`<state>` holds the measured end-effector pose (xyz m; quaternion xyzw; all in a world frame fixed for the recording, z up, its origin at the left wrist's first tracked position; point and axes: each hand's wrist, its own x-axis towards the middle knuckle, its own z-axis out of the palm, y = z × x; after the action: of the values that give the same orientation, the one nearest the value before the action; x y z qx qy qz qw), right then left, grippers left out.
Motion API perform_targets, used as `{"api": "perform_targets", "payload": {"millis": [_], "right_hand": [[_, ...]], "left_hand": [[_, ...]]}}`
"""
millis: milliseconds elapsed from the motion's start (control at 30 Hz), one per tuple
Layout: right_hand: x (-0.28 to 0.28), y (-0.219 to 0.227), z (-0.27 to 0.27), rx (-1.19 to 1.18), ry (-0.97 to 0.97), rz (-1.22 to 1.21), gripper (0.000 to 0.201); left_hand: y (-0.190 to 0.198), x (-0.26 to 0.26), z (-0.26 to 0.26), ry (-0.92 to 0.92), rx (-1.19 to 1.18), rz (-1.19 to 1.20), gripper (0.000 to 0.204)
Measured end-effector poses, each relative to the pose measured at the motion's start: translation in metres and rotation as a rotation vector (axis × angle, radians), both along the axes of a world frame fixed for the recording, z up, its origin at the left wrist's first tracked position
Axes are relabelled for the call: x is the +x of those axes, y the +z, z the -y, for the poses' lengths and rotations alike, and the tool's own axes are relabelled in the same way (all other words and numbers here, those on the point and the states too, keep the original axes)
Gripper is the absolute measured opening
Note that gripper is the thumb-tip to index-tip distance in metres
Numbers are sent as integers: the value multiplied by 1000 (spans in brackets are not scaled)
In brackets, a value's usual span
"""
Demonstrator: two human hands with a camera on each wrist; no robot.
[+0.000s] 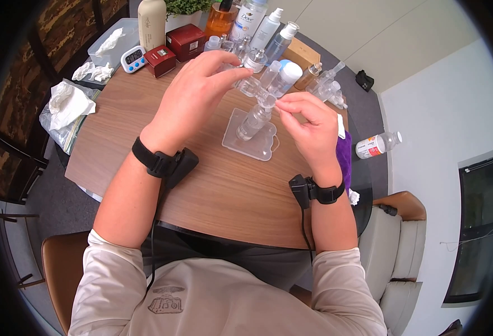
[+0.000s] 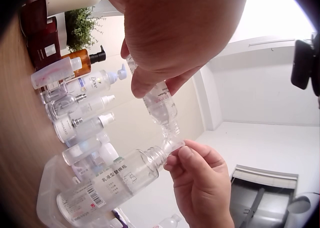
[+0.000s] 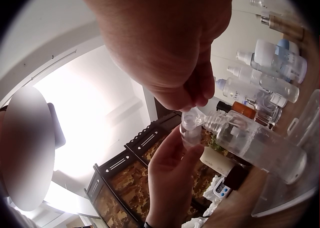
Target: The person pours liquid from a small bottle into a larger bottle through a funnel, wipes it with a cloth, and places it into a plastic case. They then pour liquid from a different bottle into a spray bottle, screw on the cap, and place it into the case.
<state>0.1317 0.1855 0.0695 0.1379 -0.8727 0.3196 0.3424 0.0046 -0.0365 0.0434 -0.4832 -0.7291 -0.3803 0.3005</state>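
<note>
My left hand [image 1: 193, 92] grips a small clear bottle [image 2: 161, 103], tipped so that its neck points down at a small clear funnel [image 3: 192, 119]. The funnel sits at the mouth of a larger clear bottle [image 1: 252, 124] with printed lettering, which stands upright. My right hand [image 1: 312, 126] pinches the funnel's rim between thumb and fingertips. Under the larger bottle lies a shallow clear plastic tray [image 1: 265, 152] with a wavy edge. In the left wrist view the tipped bottle's neck is right at the funnel; some clear liquid shows inside the larger bottle [image 3: 267, 145].
Behind the hands stand several pump and spray bottles [image 1: 267, 28], with dark red boxes [image 1: 186, 42] and a digital timer [image 1: 133, 59] at the back left. Crumpled tissues [image 1: 70, 106] lie at the left edge. A purple cloth [image 1: 344, 154] hangs at the right edge.
</note>
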Motion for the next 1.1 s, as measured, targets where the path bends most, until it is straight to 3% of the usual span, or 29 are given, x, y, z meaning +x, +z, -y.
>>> {"api": "perform_targets", "payload": {"millis": [1100], "right_hand": [[2, 0, 2, -29, 20, 18, 10]], "left_hand": [[11, 3, 2, 24, -57, -65, 44]]}}
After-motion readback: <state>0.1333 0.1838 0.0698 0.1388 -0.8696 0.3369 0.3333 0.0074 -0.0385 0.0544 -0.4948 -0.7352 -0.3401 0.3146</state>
